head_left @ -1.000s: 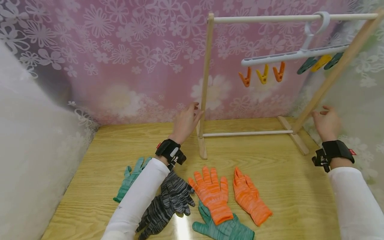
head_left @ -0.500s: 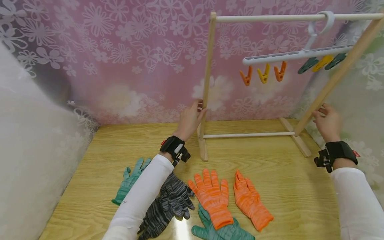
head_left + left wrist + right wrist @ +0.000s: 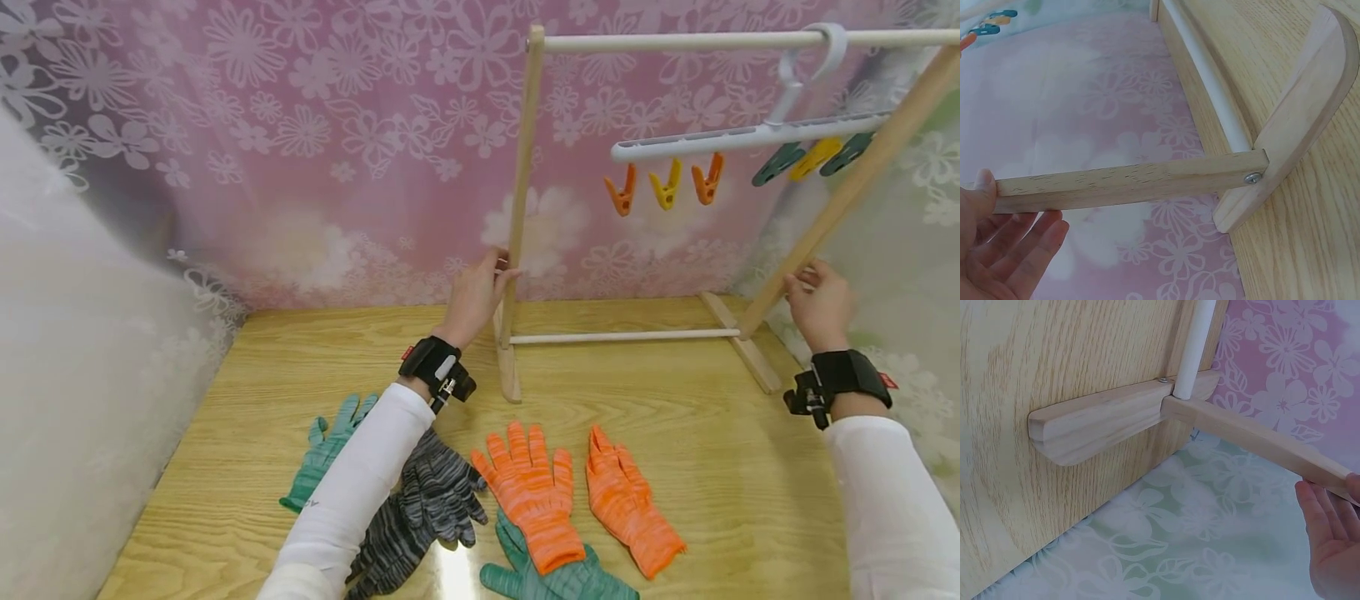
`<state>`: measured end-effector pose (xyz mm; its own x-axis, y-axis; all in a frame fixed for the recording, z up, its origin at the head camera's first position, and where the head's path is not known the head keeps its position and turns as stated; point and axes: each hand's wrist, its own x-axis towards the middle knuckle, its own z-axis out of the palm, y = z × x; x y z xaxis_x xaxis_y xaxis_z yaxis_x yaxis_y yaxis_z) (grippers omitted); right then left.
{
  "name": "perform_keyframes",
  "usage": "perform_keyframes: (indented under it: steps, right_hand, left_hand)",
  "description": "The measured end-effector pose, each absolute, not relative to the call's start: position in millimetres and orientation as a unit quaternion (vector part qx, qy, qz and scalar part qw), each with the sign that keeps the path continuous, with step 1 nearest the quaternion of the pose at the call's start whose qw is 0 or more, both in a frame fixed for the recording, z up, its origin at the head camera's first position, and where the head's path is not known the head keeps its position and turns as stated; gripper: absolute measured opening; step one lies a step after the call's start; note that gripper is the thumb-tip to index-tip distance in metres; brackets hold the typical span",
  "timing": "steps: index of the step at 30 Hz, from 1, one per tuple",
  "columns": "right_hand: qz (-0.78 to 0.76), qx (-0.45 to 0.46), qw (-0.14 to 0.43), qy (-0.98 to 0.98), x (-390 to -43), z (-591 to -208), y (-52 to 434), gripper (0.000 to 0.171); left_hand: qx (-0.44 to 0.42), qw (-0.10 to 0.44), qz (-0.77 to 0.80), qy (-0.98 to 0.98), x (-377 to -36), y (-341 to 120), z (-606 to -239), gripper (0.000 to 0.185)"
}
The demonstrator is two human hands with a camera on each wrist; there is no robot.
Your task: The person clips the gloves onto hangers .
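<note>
A wooden drying rack (image 3: 519,167) with white rods stands at the back right of the table. My left hand (image 3: 474,296) grips its left post low down; in the left wrist view the thumb lies on one side of the post (image 3: 1129,184) and the fingers on the other. On the far side, my right hand (image 3: 821,304) holds the slanted right post (image 3: 1260,440) between thumb and fingers. From the top rod hangs a pale clothes hanger (image 3: 742,136), with orange, yellow and dark green clips (image 3: 665,185) below its bar.
Two orange knit gloves (image 3: 536,500) lie on the wood-grain table (image 3: 720,467), one overlapping a green glove (image 3: 517,582). Dark grey striped gloves (image 3: 442,483) and another green glove (image 3: 322,458) lie partly under my left forearm. Floral curtains (image 3: 337,167) surround the table.
Both hands have moved in from beside the posts and now grip them. The rack and hanger appear slightly further right in the head view; the gloves keep their arrangement.
</note>
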<state>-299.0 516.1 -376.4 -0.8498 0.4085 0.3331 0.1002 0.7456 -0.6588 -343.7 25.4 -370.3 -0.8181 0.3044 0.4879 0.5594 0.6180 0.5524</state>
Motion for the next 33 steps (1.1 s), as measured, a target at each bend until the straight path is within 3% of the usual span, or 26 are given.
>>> perform_keyframes:
  steps: [33]
  right_hand:
    - [0.340, -0.127, 0.219, -0.906, -287.2, -378.9, 487.8, 0.042]
  left_hand:
    - [-0.243, 0.145, -0.368, -0.886, -332.6, -9.2, -370.3, 0.037]
